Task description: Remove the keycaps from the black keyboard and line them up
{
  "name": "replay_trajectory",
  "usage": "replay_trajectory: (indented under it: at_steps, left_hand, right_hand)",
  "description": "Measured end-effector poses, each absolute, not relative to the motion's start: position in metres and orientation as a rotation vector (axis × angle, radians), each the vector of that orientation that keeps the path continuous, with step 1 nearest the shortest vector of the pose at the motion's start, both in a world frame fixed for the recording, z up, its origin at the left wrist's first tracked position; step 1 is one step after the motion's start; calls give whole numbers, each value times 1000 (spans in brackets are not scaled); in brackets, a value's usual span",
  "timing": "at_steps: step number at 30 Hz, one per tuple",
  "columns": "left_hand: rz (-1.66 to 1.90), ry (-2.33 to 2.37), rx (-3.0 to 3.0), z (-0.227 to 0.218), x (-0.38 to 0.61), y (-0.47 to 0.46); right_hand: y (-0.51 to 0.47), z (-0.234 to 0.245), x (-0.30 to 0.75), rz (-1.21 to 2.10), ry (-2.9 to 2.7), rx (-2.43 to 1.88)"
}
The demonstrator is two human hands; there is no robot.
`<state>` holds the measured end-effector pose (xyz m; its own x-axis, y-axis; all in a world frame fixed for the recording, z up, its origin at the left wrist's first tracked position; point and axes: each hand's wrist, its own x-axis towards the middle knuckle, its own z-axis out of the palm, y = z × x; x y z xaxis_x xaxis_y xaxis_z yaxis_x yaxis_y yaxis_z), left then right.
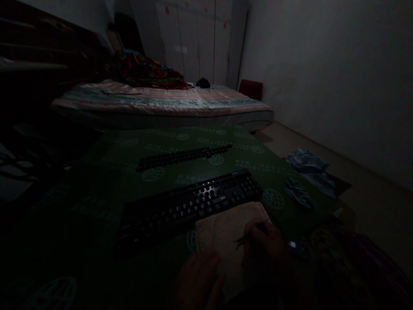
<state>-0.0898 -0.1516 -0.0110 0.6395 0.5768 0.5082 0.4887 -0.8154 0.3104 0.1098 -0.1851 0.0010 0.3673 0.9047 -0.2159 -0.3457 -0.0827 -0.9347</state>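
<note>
A black keyboard [193,202] lies on the green sheet, with some of its keycaps off around the middle and right. In front of it a pale cloth [216,230] is spread out. My left hand [203,275] rests on the cloth's near left side with the fingers stretched out, holding nothing visible. Over the cloth's right part my right hand [261,237] is closed around a thin two-pronged tool [239,242] whose tips point left; the gloom hides its exact kind. Behind the keyboard, rows of loose black keycaps [183,158] are laid out.
The green printed sheet [171,142] covers the work surface. Right of my hand lies a small dark object with a bright spot [298,249]. Bluish cloth [298,192] and crumpled clothing [308,165] are at the right. A bed [206,103] stands beyond. The room is very dark.
</note>
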Motion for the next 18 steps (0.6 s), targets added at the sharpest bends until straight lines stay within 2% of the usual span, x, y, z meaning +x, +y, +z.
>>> replay_trajectory:
  at_steps: [7,18]
  left_hand:
    - [715,826,3018,-30,-66,-137]
    - [771,865,3170,-45,-51,-146]
  right_hand:
    - [-181,-12,120,1098,-471,-1264]
    - [-182,-7,132,1069,-515,-1343]
